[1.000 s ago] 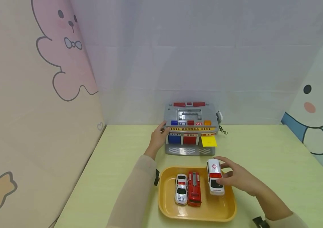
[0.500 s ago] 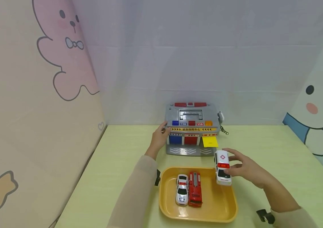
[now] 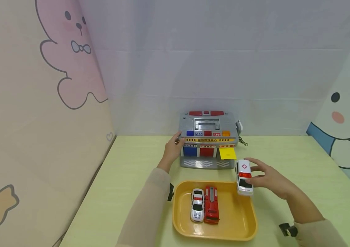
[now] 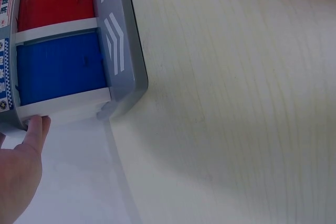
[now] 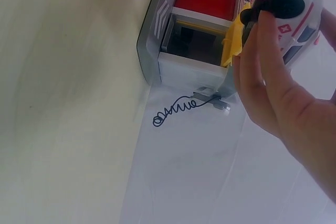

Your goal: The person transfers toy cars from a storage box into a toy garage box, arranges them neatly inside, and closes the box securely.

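In the head view, my right hand [image 3: 273,180] holds a white toy ambulance [image 3: 244,175] by its side, thumb near the windscreen. It is raised over the back right corner of the yellow tray [image 3: 236,236]. The right wrist view shows fingers against the ambulance's [image 5: 291,27] underside and dark wheels. My left hand [image 3: 172,151] rests at the left side of a grey toy emergency station [image 3: 205,164]; its fingers [image 4: 35,132] touch the side wall beside the blue door [image 4: 63,69]. The station's yellow door [image 3: 228,153] is swung up, its bay [image 5: 197,43] showing dark inside.
A white toy police car [image 3: 197,206] and a red toy fire engine [image 3: 212,206] lie side by side in the tray. A toy handset [image 3: 239,127] with a coiled cord [image 3: 242,140] hangs on the station's right side. The back wall [image 3: 150,116] stands close behind.
My right hand has lifted the ambulance from above the tray's right part, moving it away from me and rightward to the back corner. My left hand stays on the station.
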### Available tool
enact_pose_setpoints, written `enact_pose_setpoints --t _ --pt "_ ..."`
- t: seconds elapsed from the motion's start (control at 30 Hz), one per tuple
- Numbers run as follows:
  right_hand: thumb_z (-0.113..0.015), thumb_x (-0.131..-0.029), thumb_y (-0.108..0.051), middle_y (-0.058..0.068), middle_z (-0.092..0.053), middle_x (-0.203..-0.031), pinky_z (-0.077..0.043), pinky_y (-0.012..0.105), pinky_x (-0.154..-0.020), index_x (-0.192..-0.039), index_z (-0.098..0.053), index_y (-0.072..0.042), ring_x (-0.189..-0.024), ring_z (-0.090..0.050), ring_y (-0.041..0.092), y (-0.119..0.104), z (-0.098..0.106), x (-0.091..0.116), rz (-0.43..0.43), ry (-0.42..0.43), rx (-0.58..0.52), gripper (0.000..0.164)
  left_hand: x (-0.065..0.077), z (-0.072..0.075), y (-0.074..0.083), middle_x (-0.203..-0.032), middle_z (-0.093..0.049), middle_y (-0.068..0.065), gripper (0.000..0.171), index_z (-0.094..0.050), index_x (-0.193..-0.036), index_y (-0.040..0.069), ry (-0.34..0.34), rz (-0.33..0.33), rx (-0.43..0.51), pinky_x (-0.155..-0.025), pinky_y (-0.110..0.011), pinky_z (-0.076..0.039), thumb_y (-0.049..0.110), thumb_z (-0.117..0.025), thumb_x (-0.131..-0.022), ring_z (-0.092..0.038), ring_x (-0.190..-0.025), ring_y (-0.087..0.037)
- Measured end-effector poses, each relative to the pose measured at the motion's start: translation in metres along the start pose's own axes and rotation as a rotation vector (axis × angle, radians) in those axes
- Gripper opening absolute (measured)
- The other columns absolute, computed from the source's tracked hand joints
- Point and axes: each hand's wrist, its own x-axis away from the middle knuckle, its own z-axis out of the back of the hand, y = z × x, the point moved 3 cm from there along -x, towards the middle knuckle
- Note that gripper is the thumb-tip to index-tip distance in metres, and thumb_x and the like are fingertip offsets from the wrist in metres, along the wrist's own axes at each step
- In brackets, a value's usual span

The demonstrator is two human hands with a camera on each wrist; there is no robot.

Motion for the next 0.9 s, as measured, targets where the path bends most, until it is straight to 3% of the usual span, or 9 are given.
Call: enact_pose_setpoints --t 0.37,0.6,0.9 --pt "-0.070 -0.092 -0.020 0.038 -0.030 -0.140 -0.052 0.050 -0.088 -0.154 -0.016 -0.001 -0.107 -0.056 0.036 0.012 0.011 -0.008 -0.016 0.015 0.007 0.085 -0.001 0.000 0.000 -0.142 -0.047 -0.020 0.053 -0.040 -0.150 0.020 0.003 0.007 -0.013 -0.101 -0.045 -0.044 0.038 -0.052 -0.102 -0.049 -0.127 -0.033" --pt "-0.068 -0.092 -0.018 0.039 -0.027 -0.141 -0.053 0.045 -0.088 -0.154 -0.014 -0.002 -0.105 -0.056 0.033 0.021 0.019 -0.015 0.001 0.000 -0.041 0.084 0.001 0.001 0.001 -0.143 -0.047 -0.019 0.052 -0.040 -0.150 0.020 -0.001 0.015 -0.005 -0.101 -0.045 -0.044 0.037 -0.051 -0.102 -0.048 -0.128 -0.033" --pt "-0.070 -0.092 -0.019 0.040 -0.023 -0.143 -0.052 0.047 -0.091 -0.154 -0.012 -0.002 -0.110 -0.053 0.037 0.024 0.023 -0.021 -0.026 0.007 -0.046 0.087 0.003 0.001 0.002 -0.144 -0.046 -0.019 0.053 -0.039 -0.151 0.021 0.001 0.027 -0.004 -0.101 -0.046 -0.043 0.039 -0.051 -0.102 -0.048 -0.128 -0.033"
